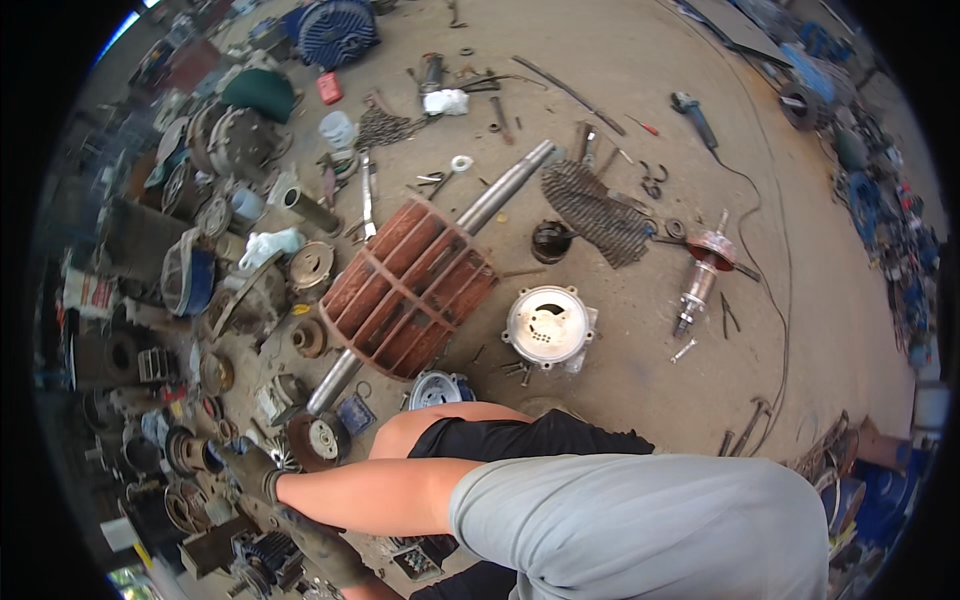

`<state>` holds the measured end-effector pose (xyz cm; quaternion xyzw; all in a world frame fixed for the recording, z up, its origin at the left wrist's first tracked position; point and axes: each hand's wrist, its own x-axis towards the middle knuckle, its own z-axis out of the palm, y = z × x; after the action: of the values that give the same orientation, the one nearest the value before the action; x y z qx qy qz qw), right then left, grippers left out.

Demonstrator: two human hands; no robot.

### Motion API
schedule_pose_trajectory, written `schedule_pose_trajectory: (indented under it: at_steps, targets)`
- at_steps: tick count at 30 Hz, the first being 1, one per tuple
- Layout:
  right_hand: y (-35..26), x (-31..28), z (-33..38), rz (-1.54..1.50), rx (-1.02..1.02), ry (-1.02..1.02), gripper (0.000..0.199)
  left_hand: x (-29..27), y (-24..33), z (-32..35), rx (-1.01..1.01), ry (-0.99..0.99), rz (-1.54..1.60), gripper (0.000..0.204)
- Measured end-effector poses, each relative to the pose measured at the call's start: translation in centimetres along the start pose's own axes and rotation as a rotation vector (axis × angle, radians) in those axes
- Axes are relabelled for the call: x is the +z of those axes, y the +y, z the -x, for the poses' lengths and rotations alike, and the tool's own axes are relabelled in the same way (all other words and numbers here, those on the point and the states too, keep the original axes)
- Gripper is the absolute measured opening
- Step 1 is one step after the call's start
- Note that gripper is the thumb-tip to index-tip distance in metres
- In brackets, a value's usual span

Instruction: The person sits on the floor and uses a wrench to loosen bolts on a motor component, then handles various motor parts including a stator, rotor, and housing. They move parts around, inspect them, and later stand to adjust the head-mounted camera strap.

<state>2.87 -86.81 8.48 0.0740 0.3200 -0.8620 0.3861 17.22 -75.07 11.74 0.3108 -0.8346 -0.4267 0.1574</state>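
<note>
Both of my hands wear dark work gloves and reach down to the lower left into a heap of metal motor parts. My left hand (250,466) lies on the parts beside a round rusty disc with a pale hub (320,438). My right hand (325,550) is lower, against a dark finned motor housing (265,555). The gloves and clutter hide whether either hand grips anything. My bare knee (430,430) and black shorts sit above my left forearm.
A large rust-red rotor cage (410,290) on a long steel shaft (505,185) lies mid-floor. Nearby are a silver end cover (547,325), a small armature (700,275), metal mesh (595,210), an angle grinder (693,115) with its cable, and piles of motor parts along the left.
</note>
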Motion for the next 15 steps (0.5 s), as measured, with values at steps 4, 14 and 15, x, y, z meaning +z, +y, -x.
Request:
schedule_pose_trajectory:
  at_steps: [4,14,15]
  targets:
    - [1.1,-0.5,-0.1,0.098,-0.030,-0.085,0.041,-0.7,1.1,1.8,-0.031,0.108,-0.020,0.069]
    - [3.5,-4.6,0.8,0.557,-0.284,-0.433,0.038,-1.0,-1.2,0.3,-0.021,-0.370,-0.126,0.058]
    - [3.1,-4.9,1.2,0.583,-0.175,-0.316,0.036,-1.1,-1.0,0.8,-0.032,-0.462,-0.236,0.050]
